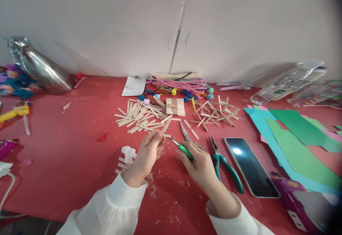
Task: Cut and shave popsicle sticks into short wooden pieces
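Observation:
My left hand (149,151) is closed in a pinch on a thin wooden craft stick (159,132), held just above the red table (66,163). My right hand (199,163) grips a green-handled craft knife (181,147) whose blade points left toward the stick, a little short of it. Wood shavings (160,181) are scattered on the table under both hands. A pile of loose wooden sticks (140,117) lies just beyond my left hand.
Teal-handled pliers (224,165), scissors (185,133) and a phone (249,165) lie right of my right hand. Crossed stick pieces (216,115), a stick panel (175,106), pipe cleaners (184,84), coloured paper (294,138), a plastic bottle (288,81), a steel kettle (40,67) and a crumpled tissue (128,153) sit around.

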Motion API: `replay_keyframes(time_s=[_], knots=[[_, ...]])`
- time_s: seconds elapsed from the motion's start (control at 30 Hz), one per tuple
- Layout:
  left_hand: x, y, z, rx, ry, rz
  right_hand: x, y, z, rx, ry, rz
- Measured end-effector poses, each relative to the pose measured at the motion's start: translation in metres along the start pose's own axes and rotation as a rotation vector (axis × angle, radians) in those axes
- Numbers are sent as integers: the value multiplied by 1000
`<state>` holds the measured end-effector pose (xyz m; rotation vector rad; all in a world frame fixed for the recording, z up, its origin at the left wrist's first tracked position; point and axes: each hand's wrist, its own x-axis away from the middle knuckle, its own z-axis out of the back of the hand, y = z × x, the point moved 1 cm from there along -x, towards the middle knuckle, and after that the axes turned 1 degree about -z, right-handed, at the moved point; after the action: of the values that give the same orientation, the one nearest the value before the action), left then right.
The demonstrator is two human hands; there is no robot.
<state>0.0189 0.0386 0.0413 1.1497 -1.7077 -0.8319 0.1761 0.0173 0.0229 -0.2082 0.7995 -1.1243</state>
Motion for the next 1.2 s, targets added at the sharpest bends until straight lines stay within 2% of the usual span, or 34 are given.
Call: replay_keyframes(time_s=[0.2,0.4,0.57,0.7,0.9,1.2], knots=[[1,3,-2,73,-103,40,-1,1,0,71,41,6],[0,4,-2,157,-116,79,0,2,0,104,31,46],[0,2,-1,169,-119,68,0,2,-1,241,80,47],[-1,2,0,226,-134,108,1,-1,-2,333,99,49],[-2,5,1,305,-178,176,1,-2,-1,340,98,60],[-2,4,4,283,-176,158,0,-4,3,350,105,92]])
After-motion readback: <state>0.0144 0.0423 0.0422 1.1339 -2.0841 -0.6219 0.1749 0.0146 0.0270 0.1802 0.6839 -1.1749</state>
